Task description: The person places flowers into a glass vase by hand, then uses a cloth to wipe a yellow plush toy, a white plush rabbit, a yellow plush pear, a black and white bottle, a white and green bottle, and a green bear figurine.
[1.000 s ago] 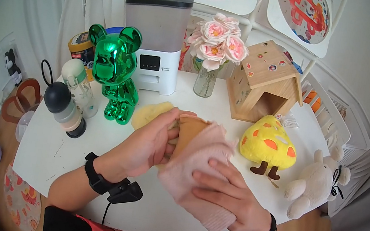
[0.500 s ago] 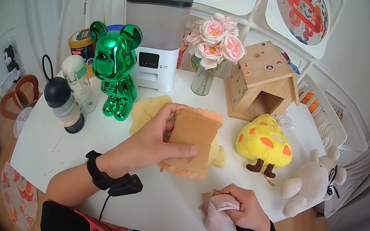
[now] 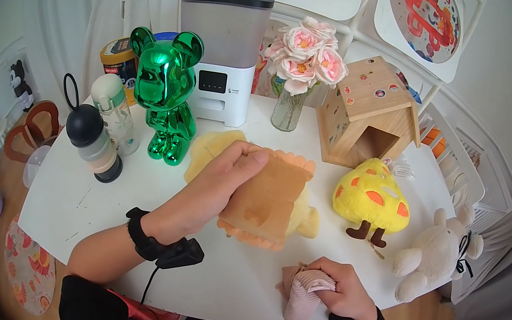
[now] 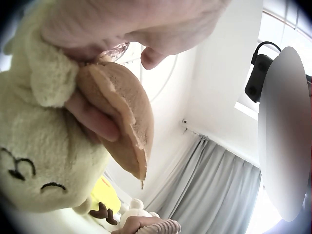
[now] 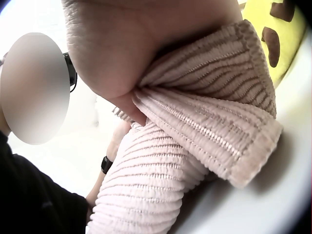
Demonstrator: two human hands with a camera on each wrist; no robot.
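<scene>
My left hand [image 3: 215, 187] grips a tan, scallop-edged piece [image 3: 267, 195] of a pale yellow plush toy [image 3: 211, 150], near the middle of the table. In the left wrist view the plush [image 4: 48, 151] shows a stitched face, and a finger lies against the tan piece [image 4: 124, 107]. My right hand [image 3: 345, 292] holds a bunched, ribbed pink cloth [image 3: 305, 296] near the table's front edge. The right wrist view shows folds of the cloth [image 5: 209, 126] pinched under that hand [image 5: 141, 44].
Behind stand a green bear figure [image 3: 164, 87], a dispenser [image 3: 224, 82], a flower vase [image 3: 288, 110] and a wooden house [image 3: 369, 111]. Two bottles [image 3: 90, 138] are at the left. A yellow plush [image 3: 372, 200] and a cream plush [image 3: 431, 252] sit at the right of the table [image 3: 63, 211].
My right hand moved down and right with the cloth, away from the tan piece. My left hand shifted its grip on that piece; the thumb went from its middle to its upper edge.
</scene>
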